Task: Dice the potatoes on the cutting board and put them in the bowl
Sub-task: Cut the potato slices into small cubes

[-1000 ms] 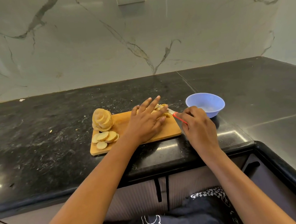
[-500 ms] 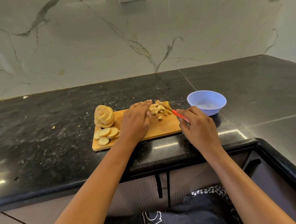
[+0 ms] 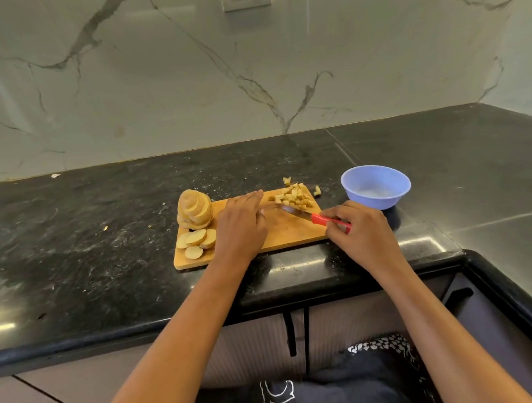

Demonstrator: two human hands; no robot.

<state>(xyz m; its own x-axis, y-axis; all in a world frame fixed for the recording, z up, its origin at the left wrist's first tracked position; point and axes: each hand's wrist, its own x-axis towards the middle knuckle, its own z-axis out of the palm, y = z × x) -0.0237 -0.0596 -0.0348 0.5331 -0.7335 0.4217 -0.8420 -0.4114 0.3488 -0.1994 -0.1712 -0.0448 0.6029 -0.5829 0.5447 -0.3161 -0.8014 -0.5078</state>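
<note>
Left hand [image 3: 239, 229]: fingers straight, palm down on the middle of the cutting board [image 3: 287, 236], holding nothing.
Right hand [image 3: 363, 234]: curled round the red handle of the knife [image 3: 320, 219].
Knife axis: handle near-right, tip far-left, blade beside the diced potatoes [image 3: 295, 195].
Diced potatoes: piled at the board's far right corner.
Potato slices [image 3: 195, 221]: left end of the board.
Bowl [image 3: 376, 202]: on the counter [image 3: 99, 233] just right of the board, its bare bottom showing.

On the wooden board [image 3: 294, 235], potato slices [image 3: 194, 213] are stacked at its left end and dice [image 3: 295, 196] heaped at its far-right corner. The blue bowl [image 3: 375, 187] stands upright just right of it.
</note>
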